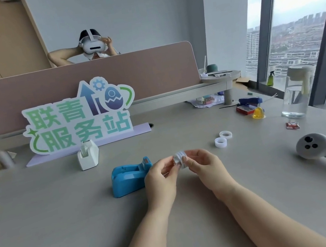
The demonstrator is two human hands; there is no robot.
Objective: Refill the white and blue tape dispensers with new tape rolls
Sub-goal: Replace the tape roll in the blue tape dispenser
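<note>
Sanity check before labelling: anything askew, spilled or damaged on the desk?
Nothing stands out. Blue dispenser and white dispenser sit upright; two spare tape rolls lie flat side by side. Left hand and right hand hold a small roll between them. No spills visible.

A green-lettered sign [78,117] stands at the back of the bench [46,227]. A white controller [319,147] lies at right, near a glass water bottle [296,93] and blue stapler [250,101].

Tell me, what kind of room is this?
Probably an office high up in a city: a desk with a pink divider screen, a blue stapler, tape dispensers, and tall windows overlooking buildings.
</note>
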